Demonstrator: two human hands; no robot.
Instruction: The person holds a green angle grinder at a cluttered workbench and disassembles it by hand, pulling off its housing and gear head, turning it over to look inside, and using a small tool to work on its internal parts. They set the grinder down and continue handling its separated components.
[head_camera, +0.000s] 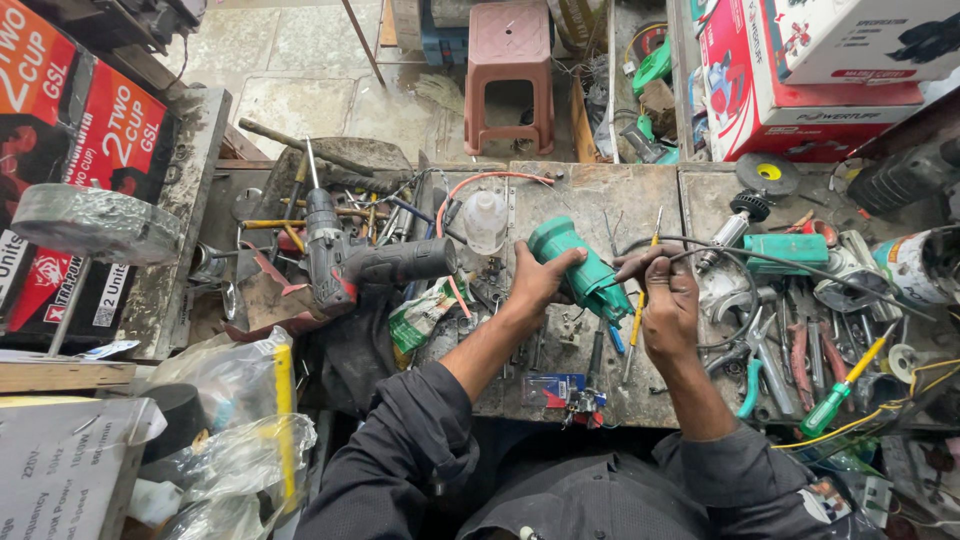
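Note:
My left hand grips a teal green power-tool housing above the cluttered workbench, its open end turned toward my right hand. My right hand pinches a thin black cable at the housing's end, fingers closed on it. The cable arcs away to the right across the bench. A yellow-handled screwdriver lies just below and between the hands. A small screwdriver sits behind my right fingers.
A grey cordless drill lies at left beside a clear plastic bottle. Pliers, a green screwdriver, a motor armature and a teal part crowd the right. A pink stool stands behind; plastic bags sit front left.

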